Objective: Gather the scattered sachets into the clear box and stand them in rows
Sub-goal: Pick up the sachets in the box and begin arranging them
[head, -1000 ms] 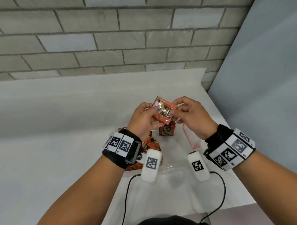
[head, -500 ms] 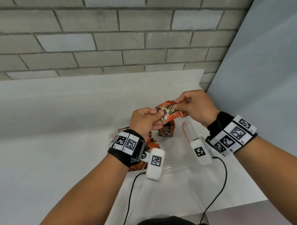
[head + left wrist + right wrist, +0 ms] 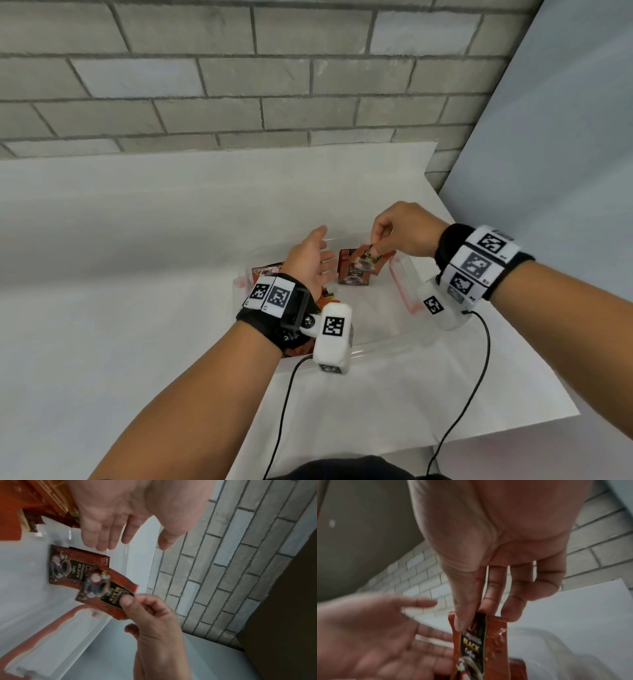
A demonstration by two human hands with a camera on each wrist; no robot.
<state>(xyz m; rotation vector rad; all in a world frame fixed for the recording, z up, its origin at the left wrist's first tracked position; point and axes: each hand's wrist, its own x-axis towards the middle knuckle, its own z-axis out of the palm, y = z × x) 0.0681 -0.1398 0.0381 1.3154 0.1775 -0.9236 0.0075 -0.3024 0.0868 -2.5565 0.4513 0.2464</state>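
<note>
My right hand (image 3: 376,244) pinches the top edge of a red coffee sachet (image 3: 368,263) between thumb and fingers (image 3: 462,615), holding it inside the clear box (image 3: 376,339). The held sachet (image 3: 106,592) hangs tilted just in front of several upright sachets (image 3: 354,274) standing near the box's far wall. My left hand (image 3: 317,260) is open, palm toward the sachet, a little to its left and holding nothing (image 3: 109,534). A loose pile of red sachets (image 3: 265,272) lies at the box's left side, partly hidden under my left wrist.
The box has an orange-trimmed rim on its right side (image 3: 399,291). It sits on a white table (image 3: 137,274) near the right edge. A grey brick wall (image 3: 239,85) stands behind, and a grey panel (image 3: 565,137) rises at the right.
Both hands held the sachet up in the air before. Now my left hand has let go and opened, and my right hand has lowered the sachet into the box.
</note>
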